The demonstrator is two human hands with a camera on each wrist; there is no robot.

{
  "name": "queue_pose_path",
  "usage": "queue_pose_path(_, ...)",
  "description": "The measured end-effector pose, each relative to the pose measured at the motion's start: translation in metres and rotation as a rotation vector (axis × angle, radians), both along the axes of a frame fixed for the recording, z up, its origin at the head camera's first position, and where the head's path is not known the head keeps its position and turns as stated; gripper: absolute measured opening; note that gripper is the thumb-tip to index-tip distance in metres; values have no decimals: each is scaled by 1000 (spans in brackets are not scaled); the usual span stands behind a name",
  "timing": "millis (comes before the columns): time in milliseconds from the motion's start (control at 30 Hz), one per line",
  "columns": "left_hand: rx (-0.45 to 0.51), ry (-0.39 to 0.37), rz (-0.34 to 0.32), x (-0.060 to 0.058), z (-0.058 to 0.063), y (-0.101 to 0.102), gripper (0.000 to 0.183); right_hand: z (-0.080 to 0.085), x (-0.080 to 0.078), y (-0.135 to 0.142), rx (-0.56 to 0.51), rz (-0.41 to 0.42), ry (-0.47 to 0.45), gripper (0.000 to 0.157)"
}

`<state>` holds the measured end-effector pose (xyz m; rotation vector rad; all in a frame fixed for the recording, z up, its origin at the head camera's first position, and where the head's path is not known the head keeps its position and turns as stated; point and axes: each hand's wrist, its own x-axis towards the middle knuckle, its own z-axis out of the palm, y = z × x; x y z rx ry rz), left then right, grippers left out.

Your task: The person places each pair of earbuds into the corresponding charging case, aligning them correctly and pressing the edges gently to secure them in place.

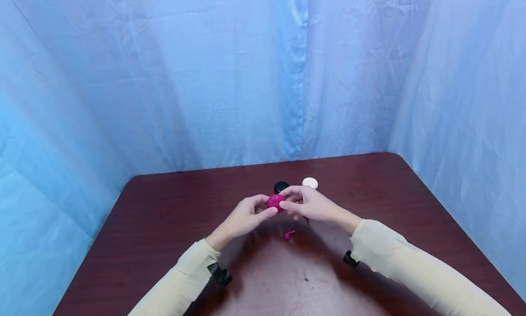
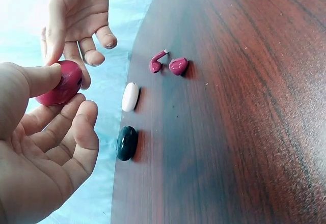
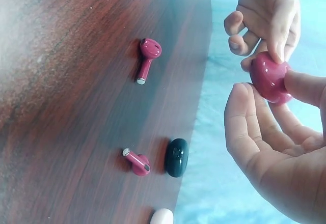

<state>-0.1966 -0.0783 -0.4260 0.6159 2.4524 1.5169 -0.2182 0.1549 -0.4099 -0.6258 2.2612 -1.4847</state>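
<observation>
Both hands hold a glossy magenta earbud case [image 1: 276, 203] above the table, and its lid looks closed. My left hand [image 1: 245, 216] pinches its left side between thumb and fingers. From the other side, my right hand [image 1: 316, 205] pinches it as well, with the lower fingers loosely curled. Two magenta earbuds lie on the table below the hands: one earbud [image 3: 147, 60] shows its stem with a silver tip, the other earbud [image 3: 136, 163] lies nearer the black case. In the head view the right hand partly covers one of them.
A black rounded case [image 1: 281, 186] and a white rounded case [image 1: 310, 183] stand behind the hands on the dark red-brown table [image 1: 172, 215]. Blue curtains [image 1: 230, 78] hang round the table's far and side edges. Small dark specks mark the tabletop near the front.
</observation>
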Motion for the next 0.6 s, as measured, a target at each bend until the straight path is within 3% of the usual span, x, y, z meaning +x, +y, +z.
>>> queue_pose_path(600,10,-17,-10,7,-2,-3,34,2,1,-3,9,72,79,32)
